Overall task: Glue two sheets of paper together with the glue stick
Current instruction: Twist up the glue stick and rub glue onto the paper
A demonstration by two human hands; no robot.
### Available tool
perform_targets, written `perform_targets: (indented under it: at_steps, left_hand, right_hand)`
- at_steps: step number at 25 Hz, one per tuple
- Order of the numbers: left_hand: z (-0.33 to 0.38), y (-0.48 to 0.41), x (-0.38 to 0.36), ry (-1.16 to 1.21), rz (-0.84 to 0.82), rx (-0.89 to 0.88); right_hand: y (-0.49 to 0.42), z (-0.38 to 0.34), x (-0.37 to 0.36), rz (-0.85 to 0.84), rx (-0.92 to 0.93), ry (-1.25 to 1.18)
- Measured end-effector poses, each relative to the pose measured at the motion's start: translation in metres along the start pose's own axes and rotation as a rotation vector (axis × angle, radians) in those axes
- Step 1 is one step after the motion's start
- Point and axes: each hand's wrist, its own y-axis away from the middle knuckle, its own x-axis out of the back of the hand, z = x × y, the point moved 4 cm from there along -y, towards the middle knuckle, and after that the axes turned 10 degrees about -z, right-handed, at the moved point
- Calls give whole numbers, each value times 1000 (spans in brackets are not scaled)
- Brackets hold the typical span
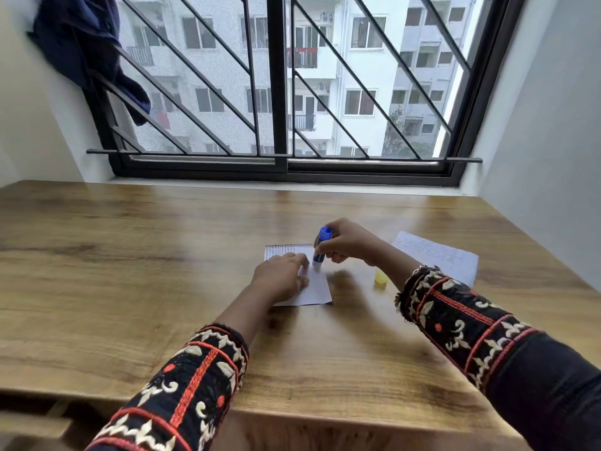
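Note:
A small white sheet of paper with faint writing lies on the wooden table, near its middle. My left hand rests flat on the sheet's left part, fingers spread, pinning it down. My right hand grips a blue glue stick held nearly upright, its lower tip touching the paper just right of my left fingertips. A second, larger written sheet lies to the right, partly hidden by my right forearm. The yellow cap stands on the table between the two sheets.
The table runs up to a wall with a barred window. A dark blue cloth hangs on the bars at the upper left. White walls close in on both sides. The table's near edge is just in front of my elbows.

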Motion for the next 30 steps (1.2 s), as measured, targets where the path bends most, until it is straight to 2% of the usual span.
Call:
perform_targets:
  at_steps: [23, 30]
  left_hand:
    - [3, 2, 4, -26, -32, 37]
    - [10, 12, 11, -247, -40, 142]
  right_hand:
    - [61, 3, -19, -116, -5, -41]
    - [69, 14, -9, 41, 2, -315]
